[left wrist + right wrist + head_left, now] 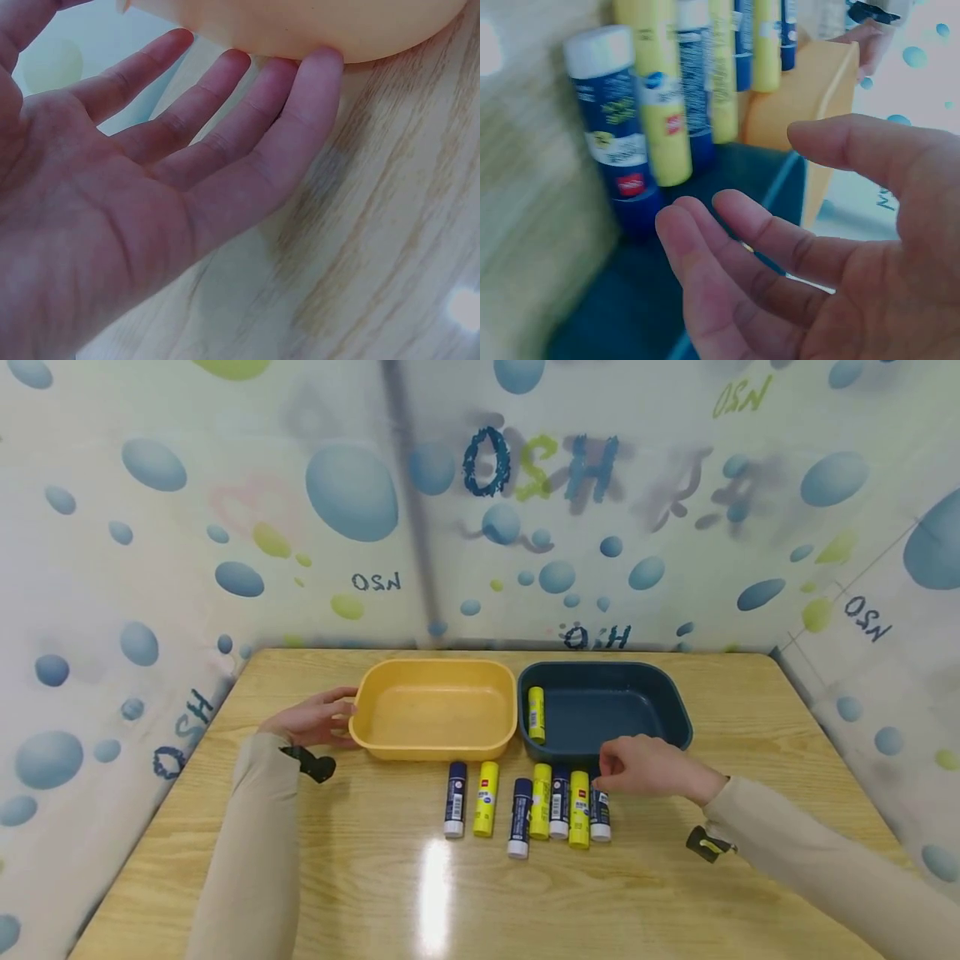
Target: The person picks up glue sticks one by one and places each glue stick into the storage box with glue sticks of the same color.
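My left hand (317, 718) rests its fingertips against the left end of the yellow-orange tray (435, 752). In the left wrist view its fingers (262, 161) are spread and lightly bent. Over the front edge of the dark blue tray (678, 727), my right hand (654, 768) is held near the rightmost navy glue stick (600, 817). The right wrist view shows its fingers loosely bent and holding nothing, close to that navy glue stick (609, 112). A yellow glue stick (536, 717) leans inside the blue tray's left side.
Several yellow and navy glue sticks lie in front of the trays, among them a yellow one (486, 799), a navy one (455, 800) and another navy one (520, 818). The wooden table (360, 877) meets a patterned curtain (480, 560) behind.
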Demonstrator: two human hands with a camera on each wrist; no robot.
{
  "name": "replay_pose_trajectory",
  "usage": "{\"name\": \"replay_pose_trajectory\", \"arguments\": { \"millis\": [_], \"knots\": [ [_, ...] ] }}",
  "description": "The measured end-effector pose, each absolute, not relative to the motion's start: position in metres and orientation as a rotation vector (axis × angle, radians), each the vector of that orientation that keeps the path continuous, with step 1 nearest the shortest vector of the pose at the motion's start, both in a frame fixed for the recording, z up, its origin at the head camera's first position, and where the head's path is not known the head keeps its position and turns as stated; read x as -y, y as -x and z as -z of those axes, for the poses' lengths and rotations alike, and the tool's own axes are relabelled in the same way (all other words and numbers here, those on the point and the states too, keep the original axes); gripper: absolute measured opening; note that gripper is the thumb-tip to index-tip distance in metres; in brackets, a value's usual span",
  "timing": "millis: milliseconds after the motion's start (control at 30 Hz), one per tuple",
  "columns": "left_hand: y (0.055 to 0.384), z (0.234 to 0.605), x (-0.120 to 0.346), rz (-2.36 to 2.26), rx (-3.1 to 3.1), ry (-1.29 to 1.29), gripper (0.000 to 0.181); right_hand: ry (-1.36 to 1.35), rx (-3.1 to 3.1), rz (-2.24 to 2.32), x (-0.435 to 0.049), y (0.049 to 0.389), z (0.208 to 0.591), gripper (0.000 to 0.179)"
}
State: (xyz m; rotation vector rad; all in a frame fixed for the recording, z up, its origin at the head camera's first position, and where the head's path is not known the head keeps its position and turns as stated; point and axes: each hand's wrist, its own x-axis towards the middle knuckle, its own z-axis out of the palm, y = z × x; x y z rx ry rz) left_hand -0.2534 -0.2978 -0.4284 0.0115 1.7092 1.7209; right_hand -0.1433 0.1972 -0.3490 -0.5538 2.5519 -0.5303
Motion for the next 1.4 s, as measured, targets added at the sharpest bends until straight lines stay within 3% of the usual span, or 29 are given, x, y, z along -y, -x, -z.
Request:
{"name": "replay_pose_trajectory", "arguments": {
  "millis": [333, 733, 1233, 1400],
  "knots": [
    [0.256, 0.431, 0.299, -1.726, -1.712, -0.007, 0.057, 0.476, -2.548, 0.542, -0.214, 0.139, 0.377, 0.018],
    [0.254, 0.43, 0.298, -1.73, -1.706, -0.012, 0.056, 0.352, -2.566, 0.535, -0.208, 0.133, 0.405, 0.031],
    [0.255, 0.431, 0.297, -1.715, -1.727, 0.013, 0.058, 0.244, -2.48, 0.74, -0.205, 0.131, 0.419, 0.024],
    [0.254, 0.43, 0.297, -1.715, -1.72, 0.012, 0.059, 0.157, -2.437, 0.789, -0.204, 0.13, 0.423, 0.033]
  ]
}}
